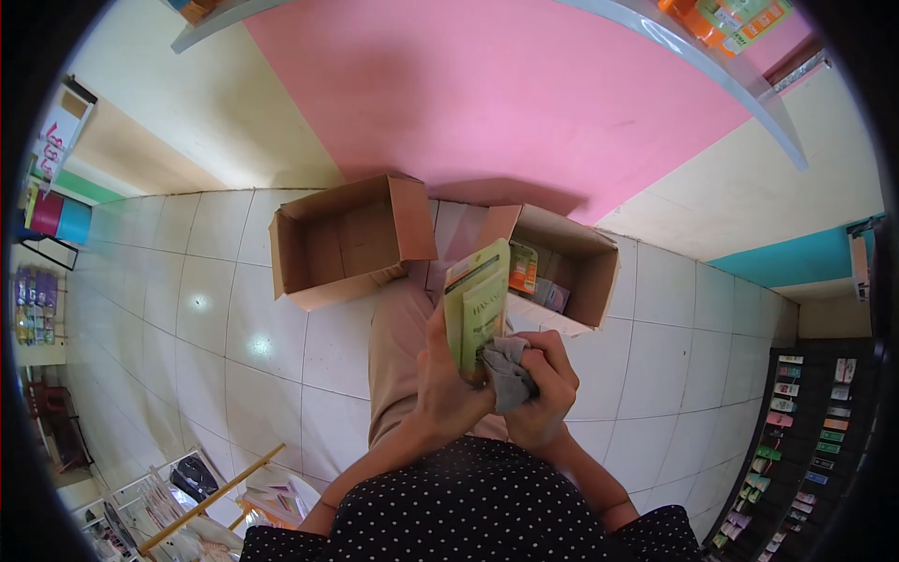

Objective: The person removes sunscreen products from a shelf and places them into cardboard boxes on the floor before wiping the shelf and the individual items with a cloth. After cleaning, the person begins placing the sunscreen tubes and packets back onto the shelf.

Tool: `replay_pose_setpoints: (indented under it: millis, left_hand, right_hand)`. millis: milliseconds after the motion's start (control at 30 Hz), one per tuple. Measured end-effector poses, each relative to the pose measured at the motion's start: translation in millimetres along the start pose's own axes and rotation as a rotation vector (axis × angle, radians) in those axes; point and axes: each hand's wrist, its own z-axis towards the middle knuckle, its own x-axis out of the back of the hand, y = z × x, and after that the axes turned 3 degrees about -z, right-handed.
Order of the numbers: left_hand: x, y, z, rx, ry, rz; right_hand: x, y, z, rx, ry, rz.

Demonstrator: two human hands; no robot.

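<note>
Light-green flat packets (484, 309), printed "HASA..." in part, stand upright in my left hand (445, 379). Its fingers and thumb are closed around their lower part. My right hand (546, 389) grips a bunched grey cloth (510, 373), which touches the lower right side of the packets. Just beyond my hands, an open cardboard box (592, 281) holds an orange-and-green pack (523, 267) and a small greyish box (554, 297). The packets hide part of this box.
Another open cardboard box (412, 220) stands to the left, its brown bottom showing. White tiled floor (243, 318) surrounds my legs. A grey shelf edge (693, 66) juts out at upper right. A dark product rack (805, 450) stands at right; a wooden pole (213, 496) lies lower left.
</note>
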Motion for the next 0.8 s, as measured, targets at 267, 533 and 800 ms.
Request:
replay_pose_setpoints:
  millis: [267,533,800]
  left_hand:
    - [-1,4,1,0.033,-0.045,0.047]
    - [-5,-2,0,0.077,-0.048,-0.041]
    - [2,17,10,-0.002,0.007,0.174]
  right_hand:
    - [-3,1,2,-0.035,0.117,0.014]
    - [0,0,-5,0.029,0.057,-0.010]
    - [-6,1,0,0.017,0.080,0.035]
